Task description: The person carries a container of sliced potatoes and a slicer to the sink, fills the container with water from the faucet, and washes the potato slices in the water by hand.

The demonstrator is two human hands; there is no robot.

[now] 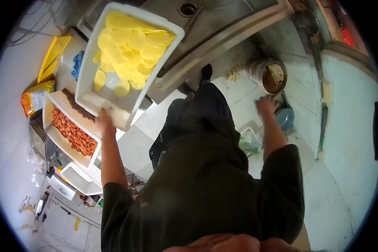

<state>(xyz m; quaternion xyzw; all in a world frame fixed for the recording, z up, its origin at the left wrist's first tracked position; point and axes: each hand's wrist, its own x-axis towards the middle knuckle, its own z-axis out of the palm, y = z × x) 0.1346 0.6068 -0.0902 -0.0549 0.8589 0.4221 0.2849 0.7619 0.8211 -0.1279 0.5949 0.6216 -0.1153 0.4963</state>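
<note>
A white tray [85, 90] full of thin yellow slices [132, 42] rests at the upper left, partly over the metal sink counter. My left hand [105, 122] grips its near edge, with the fingers at the rim. My right hand [267, 106] hangs free on the right, fingers apart, in line with a round bucket [258, 71] that holds pale and brown matter. Whether that hand touches the bucket cannot be told. Beside my left forearm is a second white tray [97, 154] with chopped reddish pieces [71, 131] in it.
The metal sink [235, 35] spans the top. A blue cloth [77, 65], a yellow packet [38, 97] and stacked dark trays [40, 138] stand left. Below them lies an empty white tray [80, 178]. On the floor at right are a blue-grey pan [284, 119] and bagged greens [250, 142].
</note>
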